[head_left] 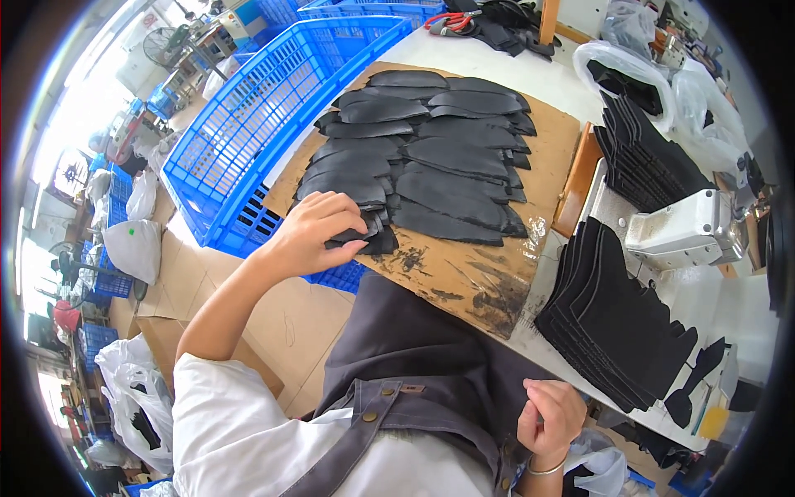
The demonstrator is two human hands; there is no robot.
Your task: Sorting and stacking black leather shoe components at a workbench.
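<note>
Rows of overlapping black curved pieces [455, 153], leather-like and shiny, lie on a brown cardboard sheet [464, 286] on the table. At the near left end of these rows is my left hand [325, 230], its thumb and fingers closing on the edge of the black pieces there. How many it grips is hidden under the fingers. My right hand [552, 417] hangs by my apron at the table's near edge, fingers loosely curled, with nothing visible in it. The cardboard has dark smears on its near part.
A blue plastic crate [248, 141] stands against the table's left side. To the right are a white sewing machine [683, 228] and fanned stacks of black cut pieces [609, 319]. Red-handled scissors [451, 22] lie at the back. A plastic bag [625, 74] stands at the far right.
</note>
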